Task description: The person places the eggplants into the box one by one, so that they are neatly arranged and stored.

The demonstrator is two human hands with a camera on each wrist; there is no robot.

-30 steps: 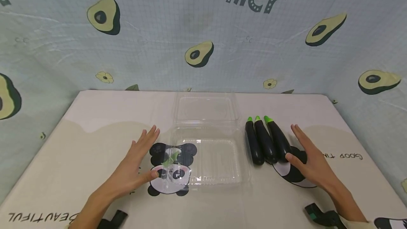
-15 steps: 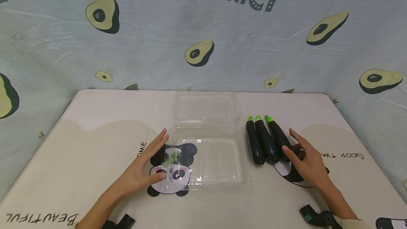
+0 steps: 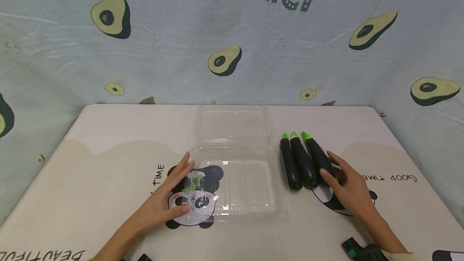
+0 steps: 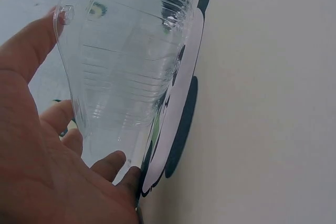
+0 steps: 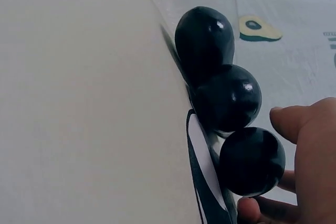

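Observation:
A clear plastic clamshell box (image 3: 250, 188) lies with its lid (image 3: 233, 126) folded back on the table. My left hand (image 3: 164, 200) is at its left side, thumb and fingers spread; in the left wrist view the thumb (image 4: 37, 40) meets the box rim. Three dark eggplants with green tips lie side by side right of the box: a left one (image 3: 290, 164), a middle one (image 3: 303, 162) and a right one (image 3: 319, 156). My right hand (image 3: 349, 188) is beside the right eggplant, fingers loosely bent along its outer side. In the right wrist view its thumb (image 5: 289, 121) stands off the eggplant's surface.
The tablecloth (image 3: 108, 180) carries printed pandas and lettering, one panda (image 3: 192, 206) partly under the box. A pale curtain (image 3: 174, 31) with avocado prints hangs behind the table. Below the right hand shows a black wrist device (image 3: 364, 249).
My left hand has moved right, up to the box's left side. The right hand has moved left to the right eggplant and its fingers have bent more. Box and eggplants stay in place.

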